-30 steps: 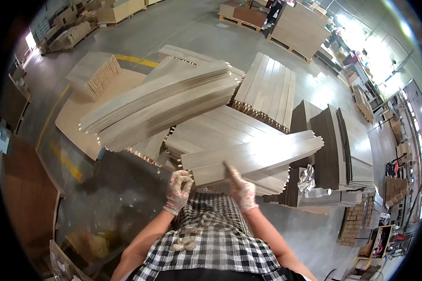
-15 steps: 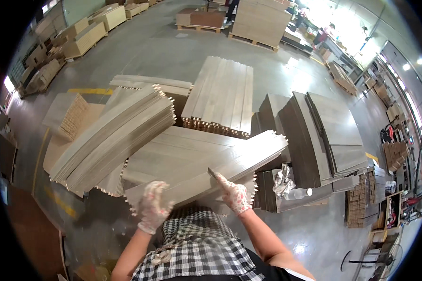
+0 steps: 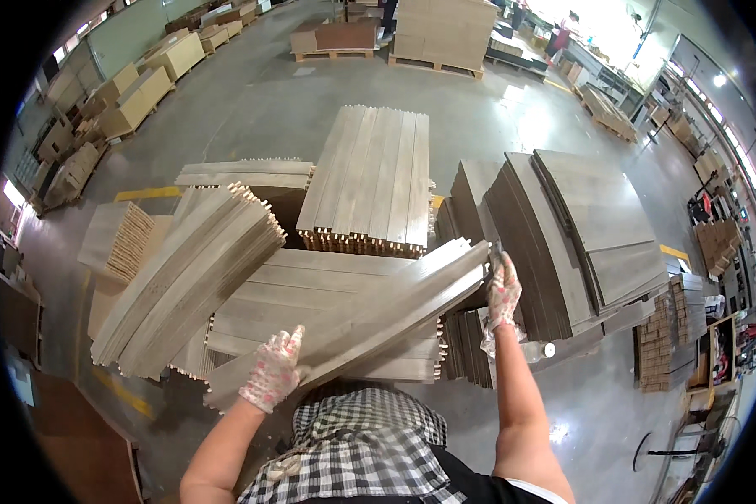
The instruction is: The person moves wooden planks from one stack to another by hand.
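Observation:
I hold a long pale wooden board (image 3: 378, 315) slantwise in front of me. My left hand (image 3: 273, 370), in a speckled glove, grips its near left end. My right hand (image 3: 502, 290), gloved the same way, grips its far right end, raised higher. The board hangs over a low stack of similar pale boards (image 3: 311, 290). A fanned stack of boards (image 3: 197, 269) leans just left of it. Darker grey boards (image 3: 562, 235) are stacked to the right of my right hand.
A flat stack of pale boards (image 3: 374, 181) lies ahead on the grey concrete floor (image 3: 260, 101). Pallets of panels (image 3: 441, 29) stand at the back, more stacks (image 3: 117, 105) along the left. Small piles (image 3: 672, 332) sit at the right. A person (image 3: 562, 29) stands far back.
The board has swung: my right hand moved up and right with its end, my left hand now grips the near end. My view turned right, toward the dark stacks.

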`<action>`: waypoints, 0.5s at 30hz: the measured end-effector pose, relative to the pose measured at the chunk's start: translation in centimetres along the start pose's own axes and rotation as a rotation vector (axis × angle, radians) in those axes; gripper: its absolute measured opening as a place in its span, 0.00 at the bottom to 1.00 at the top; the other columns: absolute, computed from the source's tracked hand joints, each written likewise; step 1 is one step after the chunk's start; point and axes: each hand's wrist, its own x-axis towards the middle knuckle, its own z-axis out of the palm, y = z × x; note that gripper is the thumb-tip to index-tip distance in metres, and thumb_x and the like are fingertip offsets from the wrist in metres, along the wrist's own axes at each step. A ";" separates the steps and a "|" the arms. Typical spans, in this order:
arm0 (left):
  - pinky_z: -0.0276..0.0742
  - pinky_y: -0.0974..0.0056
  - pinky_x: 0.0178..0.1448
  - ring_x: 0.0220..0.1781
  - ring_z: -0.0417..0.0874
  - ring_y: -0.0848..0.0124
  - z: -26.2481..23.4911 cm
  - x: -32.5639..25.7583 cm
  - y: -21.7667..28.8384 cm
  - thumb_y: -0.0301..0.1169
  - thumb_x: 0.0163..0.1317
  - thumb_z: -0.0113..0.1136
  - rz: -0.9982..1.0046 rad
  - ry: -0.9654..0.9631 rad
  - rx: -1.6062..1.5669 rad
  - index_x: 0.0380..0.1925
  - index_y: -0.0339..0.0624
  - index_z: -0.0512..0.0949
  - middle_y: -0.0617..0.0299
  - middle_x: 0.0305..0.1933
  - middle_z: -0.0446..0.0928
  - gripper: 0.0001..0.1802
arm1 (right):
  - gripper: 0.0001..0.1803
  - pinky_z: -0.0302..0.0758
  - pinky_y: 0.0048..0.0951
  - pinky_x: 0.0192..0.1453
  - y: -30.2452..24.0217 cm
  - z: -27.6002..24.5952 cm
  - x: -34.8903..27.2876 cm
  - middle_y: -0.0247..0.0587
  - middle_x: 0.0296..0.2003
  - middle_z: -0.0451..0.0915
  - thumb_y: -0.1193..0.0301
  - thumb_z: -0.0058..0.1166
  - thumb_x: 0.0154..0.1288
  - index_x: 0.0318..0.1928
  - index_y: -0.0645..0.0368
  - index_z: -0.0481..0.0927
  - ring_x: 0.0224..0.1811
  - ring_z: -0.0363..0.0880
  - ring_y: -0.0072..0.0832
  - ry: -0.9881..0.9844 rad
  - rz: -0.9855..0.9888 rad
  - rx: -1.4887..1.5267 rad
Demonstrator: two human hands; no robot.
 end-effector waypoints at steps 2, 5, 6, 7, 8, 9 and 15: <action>0.73 0.56 0.43 0.41 0.76 0.59 1.6 -0.7 0.0 0.35 0.47 0.66 0.030 -0.089 0.101 0.56 0.42 0.71 0.57 0.38 0.73 0.33 | 0.20 0.73 0.27 0.37 0.0 0.0 -1.8 0.41 0.34 0.81 0.67 0.42 0.73 0.62 0.58 0.71 0.33 0.79 0.26 -0.008 0.100 0.132; 0.72 0.54 0.46 0.43 0.76 0.63 3.2 -2.2 0.6 0.31 0.47 0.63 0.132 0.058 0.143 0.49 0.56 0.77 0.64 0.37 0.73 0.25 | 0.19 0.63 0.21 0.22 -2.9 -1.0 -4.5 0.29 0.22 0.71 0.67 0.41 0.74 0.61 0.56 0.72 0.20 0.64 0.13 0.000 0.231 0.250; 0.71 0.54 0.49 0.45 0.74 0.61 3.3 -2.3 0.7 0.32 0.46 0.64 0.088 0.114 0.074 0.50 0.54 0.76 0.62 0.40 0.73 0.26 | 0.19 0.63 0.21 0.23 -2.9 -1.6 -4.9 0.29 0.22 0.71 0.67 0.41 0.74 0.61 0.55 0.72 0.20 0.65 0.14 0.026 0.234 0.260; 0.71 0.53 0.52 0.48 0.73 0.60 3.3 -2.3 0.7 0.34 0.45 0.66 0.043 0.168 0.004 0.50 0.52 0.76 0.60 0.44 0.73 0.27 | 0.19 0.63 0.21 0.23 -3.0 -2.1 -5.2 0.29 0.22 0.72 0.68 0.40 0.74 0.62 0.55 0.72 0.20 0.65 0.15 0.050 0.236 0.269; 0.71 0.53 0.52 0.48 0.73 0.60 3.7 -2.3 0.2 0.34 0.45 0.66 0.043 0.166 0.001 0.50 0.52 0.76 0.60 0.44 0.73 0.27 | 0.19 0.63 0.20 0.23 -4.6 -2.7 -5.8 0.26 0.24 0.72 0.69 0.42 0.74 0.62 0.54 0.71 0.20 0.64 0.13 0.028 0.234 0.248; 0.69 0.53 0.54 0.50 0.72 0.58 4.3 -1.8 -0.5 0.36 0.44 0.68 0.009 0.222 -0.067 0.51 0.50 0.75 0.59 0.48 0.73 0.29 | 0.19 0.63 0.20 0.23 -4.8 -2.6 -6.3 0.26 0.24 0.72 0.69 0.42 0.74 0.62 0.54 0.71 0.20 0.64 0.13 0.033 0.233 0.243; 0.67 0.52 0.59 0.52 0.71 0.55 4.3 0.5 -2.4 0.41 0.46 0.70 -0.015 0.111 -0.057 0.54 0.43 0.73 0.52 0.52 0.72 0.34 | 0.18 0.59 0.14 0.23 -8.5 -1.6 -10.0 0.20 0.24 0.68 0.70 0.43 0.74 0.61 0.57 0.72 0.21 0.60 0.08 -0.170 0.230 0.399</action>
